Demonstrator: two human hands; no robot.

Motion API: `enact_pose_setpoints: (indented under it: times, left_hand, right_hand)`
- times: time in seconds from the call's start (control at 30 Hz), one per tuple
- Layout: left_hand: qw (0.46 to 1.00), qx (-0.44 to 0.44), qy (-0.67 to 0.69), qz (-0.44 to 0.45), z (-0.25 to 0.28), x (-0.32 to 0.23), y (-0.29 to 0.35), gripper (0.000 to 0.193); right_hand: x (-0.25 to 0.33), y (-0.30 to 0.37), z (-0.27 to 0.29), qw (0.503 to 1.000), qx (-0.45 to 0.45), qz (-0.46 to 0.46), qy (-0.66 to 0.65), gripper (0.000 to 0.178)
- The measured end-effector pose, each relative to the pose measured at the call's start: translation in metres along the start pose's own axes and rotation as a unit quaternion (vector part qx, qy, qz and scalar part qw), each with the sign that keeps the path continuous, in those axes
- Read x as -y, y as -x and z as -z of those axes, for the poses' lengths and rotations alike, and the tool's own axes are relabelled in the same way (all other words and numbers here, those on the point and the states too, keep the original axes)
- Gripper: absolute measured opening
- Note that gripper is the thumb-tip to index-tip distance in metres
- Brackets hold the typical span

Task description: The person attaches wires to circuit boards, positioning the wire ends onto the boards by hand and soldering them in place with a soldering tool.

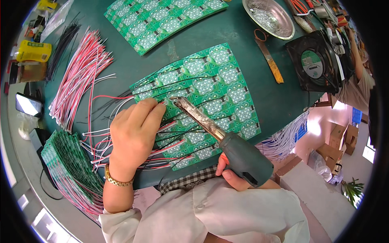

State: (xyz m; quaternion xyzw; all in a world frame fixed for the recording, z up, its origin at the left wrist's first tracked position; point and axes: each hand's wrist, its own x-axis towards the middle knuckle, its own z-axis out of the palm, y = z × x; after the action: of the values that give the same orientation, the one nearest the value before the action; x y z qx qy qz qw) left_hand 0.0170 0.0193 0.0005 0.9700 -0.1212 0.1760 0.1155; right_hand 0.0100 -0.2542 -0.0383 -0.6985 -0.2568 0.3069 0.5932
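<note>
With your left hand (135, 133) pinching a wire onto the green board panel (202, 101) at mid-surface and your right hand (233, 172) closed around the soldering iron (221, 135), soldering appears underway; next, touch its tip to that joint.

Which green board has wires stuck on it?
The middle green board under the left hand and soldering iron. The board at the top has no wires.

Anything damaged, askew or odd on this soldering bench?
Only the soldering iron in the right hand: its shaft is crusted and discoloured. The left hand presses wires onto the green board panel; nothing looks spilled.
</note>
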Motion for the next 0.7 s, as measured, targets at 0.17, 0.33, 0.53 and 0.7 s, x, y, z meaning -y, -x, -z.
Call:
enact_pose_setpoints:
  times: [0.17,0.33,0.53,0.7]
  left_hand:
    - [0.999,0.024,0.014,0.032,0.0021,-0.0037,-0.0005,0.026]
    - [1.000,0.006,-0.012,0.004,-0.0016,-0.0010,0.0016,0.023]
    - [0.999,-0.008,-0.028,-0.024,-0.0033,0.0011,0.0015,0.024]
    - [0.999,-0.009,-0.031,-0.030,-0.0037,0.0029,0.0021,0.024]
  right_hand:
    - [-0.0063,0.0038,-0.0002,0.999,0.005,0.021,0.025,0.023]
    - [-0.0041,0.0034,-0.0014,1.000,-0.008,0.004,-0.003,0.020]
    - [-0.0025,0.0017,-0.0008,0.999,-0.027,0.014,0.035,0.030]
    - [0.0030,0.0015,-0.0020,0.998,0.001,-0.052,0.046,0.026]
